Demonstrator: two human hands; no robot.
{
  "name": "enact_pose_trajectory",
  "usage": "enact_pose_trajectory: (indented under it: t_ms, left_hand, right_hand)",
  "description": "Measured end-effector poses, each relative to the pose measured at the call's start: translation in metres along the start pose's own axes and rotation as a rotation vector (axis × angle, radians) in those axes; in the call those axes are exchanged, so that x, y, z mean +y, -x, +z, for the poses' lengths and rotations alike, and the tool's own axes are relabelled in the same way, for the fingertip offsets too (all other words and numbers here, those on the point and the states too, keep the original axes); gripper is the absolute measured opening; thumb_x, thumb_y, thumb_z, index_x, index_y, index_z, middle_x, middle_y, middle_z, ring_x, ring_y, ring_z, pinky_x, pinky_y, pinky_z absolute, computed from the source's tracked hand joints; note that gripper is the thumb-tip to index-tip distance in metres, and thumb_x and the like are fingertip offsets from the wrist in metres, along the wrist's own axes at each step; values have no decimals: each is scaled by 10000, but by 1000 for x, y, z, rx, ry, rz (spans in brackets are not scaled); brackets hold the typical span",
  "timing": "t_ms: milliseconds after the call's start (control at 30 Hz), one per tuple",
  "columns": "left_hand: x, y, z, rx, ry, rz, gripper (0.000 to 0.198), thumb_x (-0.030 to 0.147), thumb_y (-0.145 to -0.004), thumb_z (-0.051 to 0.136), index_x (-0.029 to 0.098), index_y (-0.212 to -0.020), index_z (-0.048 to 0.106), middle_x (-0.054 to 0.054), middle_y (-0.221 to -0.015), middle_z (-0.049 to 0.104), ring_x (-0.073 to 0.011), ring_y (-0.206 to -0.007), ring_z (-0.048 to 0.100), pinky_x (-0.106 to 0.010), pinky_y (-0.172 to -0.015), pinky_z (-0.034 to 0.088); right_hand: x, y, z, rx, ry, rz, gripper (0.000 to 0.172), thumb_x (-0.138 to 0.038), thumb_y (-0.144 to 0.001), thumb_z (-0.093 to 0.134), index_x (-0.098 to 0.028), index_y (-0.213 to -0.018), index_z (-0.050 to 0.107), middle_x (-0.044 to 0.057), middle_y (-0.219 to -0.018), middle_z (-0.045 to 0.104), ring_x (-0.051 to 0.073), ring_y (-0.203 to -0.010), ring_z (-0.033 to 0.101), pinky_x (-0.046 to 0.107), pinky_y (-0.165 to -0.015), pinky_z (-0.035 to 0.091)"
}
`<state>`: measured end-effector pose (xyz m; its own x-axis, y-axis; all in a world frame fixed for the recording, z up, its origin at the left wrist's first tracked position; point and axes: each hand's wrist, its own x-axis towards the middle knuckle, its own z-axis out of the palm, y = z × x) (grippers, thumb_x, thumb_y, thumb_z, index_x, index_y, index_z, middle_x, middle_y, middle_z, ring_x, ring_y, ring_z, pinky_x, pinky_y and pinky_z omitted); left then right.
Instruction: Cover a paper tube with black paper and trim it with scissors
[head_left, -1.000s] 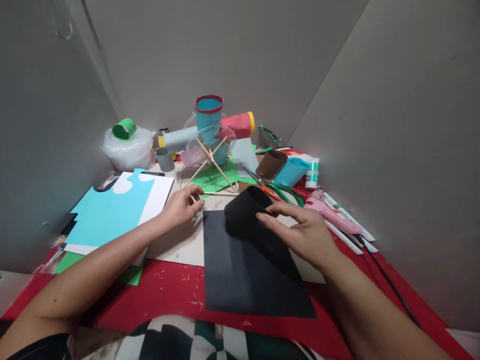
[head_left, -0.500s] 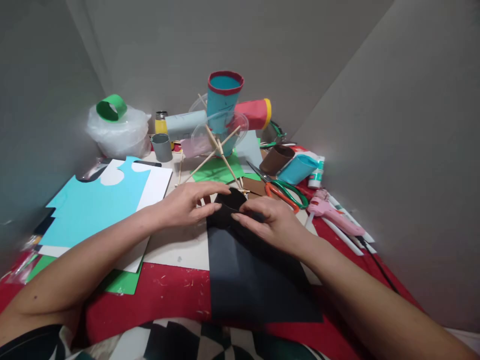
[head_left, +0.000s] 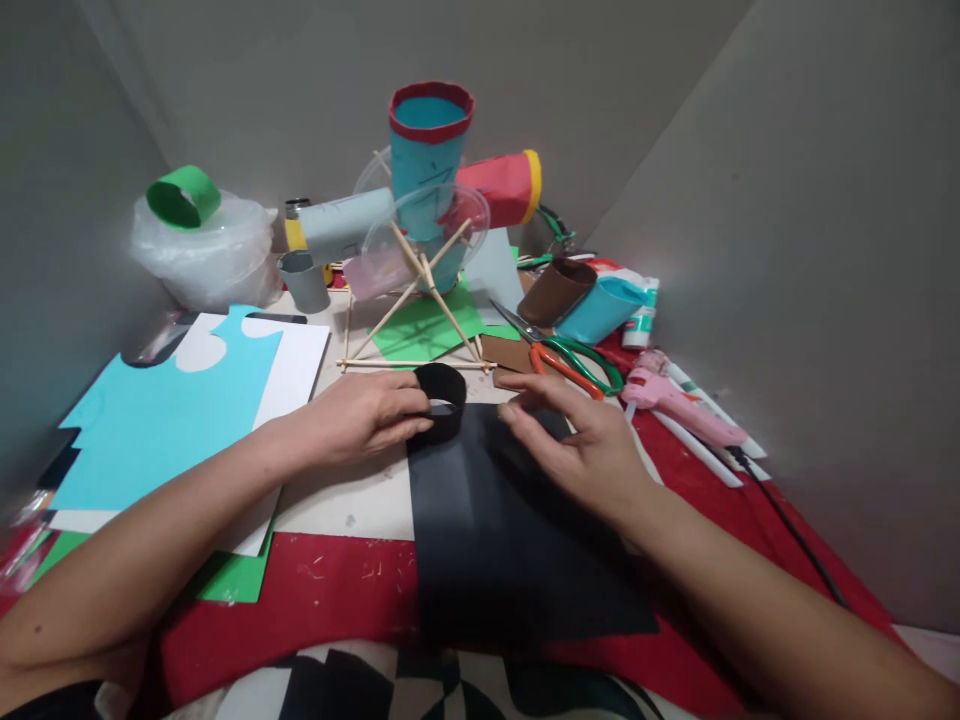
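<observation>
A black paper ring [head_left: 444,380] is pinched at its left side by my left hand [head_left: 367,415], just above the far edge of a black sheet of paper [head_left: 517,540]. My right hand [head_left: 581,440] is apart from the ring, over the sheet's right side. Its fingers are bent with a gap between thumb and forefinger, and nothing shows between them. Behind the ring stands a stick frame [head_left: 424,290] bearing clear discs, with a blue paper tube [head_left: 427,170], a red tube [head_left: 499,190] and a pale blue tube [head_left: 345,225].
Cut blue paper [head_left: 172,420] lies on white and green sheets at the left. A bagged bundle [head_left: 206,255] carries a green paper ring [head_left: 187,195]. To the right are scissors [head_left: 577,362], a pink glue gun [head_left: 682,405], a brown tube [head_left: 556,292] and a blue roll [head_left: 600,310].
My right hand has let go of the black paper and moved right. The black piece now shows as an open ring in my left hand. The camera view has shifted slightly.
</observation>
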<state>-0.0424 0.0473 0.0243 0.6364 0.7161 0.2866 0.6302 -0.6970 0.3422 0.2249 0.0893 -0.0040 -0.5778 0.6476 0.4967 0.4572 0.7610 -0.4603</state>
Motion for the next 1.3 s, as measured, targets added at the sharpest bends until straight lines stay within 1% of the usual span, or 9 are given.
enact_pose_trajectory:
  t_ms: [167, 267, 467, 667, 867, 967, 1033, 1133, 1300]
  left_hand:
    - [0, -1, -4, 2, -125, 1, 309, 349, -1030, 459, 190, -842, 646, -54, -830, 640, -170, -756, 624, -271, -651, 491]
    - [0, -1, -3, 46, -221, 67, 245, 322, -1010, 487, 196, -872, 647, -59, -817, 660, -178, -731, 627, -277, -627, 494]
    - [0, 0, -2, 49, -308, 136, 66, 252, -977, 539, 209, -995, 586, -62, -808, 666, -182, -662, 594, -287, -568, 476]
    - [2, -4, 2, 53, -350, 153, 118, 217, -966, 546, 168, -1065, 587, -105, -859, 669, -199, -690, 621, -300, -586, 508]
    - [3, -3, 7, 82, -376, 96, 309, 271, -977, 546, 169, -1268, 574, -154, -1066, 667, -240, -923, 679, -327, -736, 584]
    - [-3, 5, 10, 224, -232, 69, 465, 315, -987, 538, 215, -1438, 490, -171, -1271, 620, -246, -1029, 659, -336, -756, 592]
    - [-7, 10, 14, 395, -117, 21, 475, 351, -1008, 492, 267, -1474, 467, -145, -1350, 595, -197, -903, 664, -353, -756, 590]
    - [-11, 10, 20, 578, 69, -175, 383, 355, -1048, 392, 280, -1391, 545, -93, -1265, 657, -128, -706, 626, -369, -786, 581]
    - [-17, 1, 27, 478, 486, -519, 403, 456, -1038, 402, 167, -1121, 671, -96, -1002, 725, -148, -752, 652, -299, -700, 573]
  right_hand:
    - [7, 23, 10, -216, 100, -13, 373, -310, -951, 616, -124, -1271, 660, 217, -1354, 648, 376, -1261, 598, 563, -1018, 498]
    - [7, 26, 14, -294, 116, -8, 431, -299, -941, 640, -109, -1328, 650, 241, -1440, 575, 422, -1340, 518, 640, -1057, 432]
    - [10, 19, 8, -414, 117, 32, 499, -367, -959, 630, -123, -1394, 608, 211, -1500, 526, 386, -1410, 436, 608, -1127, 352]
    - [12, 21, 9, -354, 107, 33, 486, -377, -960, 631, -133, -1380, 621, 183, -1492, 545, 376, -1389, 458, 595, -1123, 353]
    - [14, 22, 11, -311, 115, 24, 462, -358, -928, 669, -144, -1337, 651, 180, -1459, 579, 383, -1357, 494, 597, -1094, 386]
    - [18, 22, 14, -322, 121, -7, 465, -359, -921, 661, -145, -1334, 653, 193, -1455, 578, 398, -1344, 508, 613, -1067, 407]
    - [22, 24, 18, -313, 147, -53, 455, -358, -912, 655, -149, -1316, 664, 203, -1437, 592, 410, -1316, 534, 619, -1026, 439]
    - [29, 31, 26, -246, 218, -128, 427, -350, -916, 627, -149, -1290, 671, 206, -1374, 640, 409, -1241, 597, 603, -950, 493]
    - [37, 40, 27, -168, 266, -236, 403, -374, -984, 486, -166, -1301, 622, 200, -1351, 648, 405, -1191, 621, 580, -870, 533]
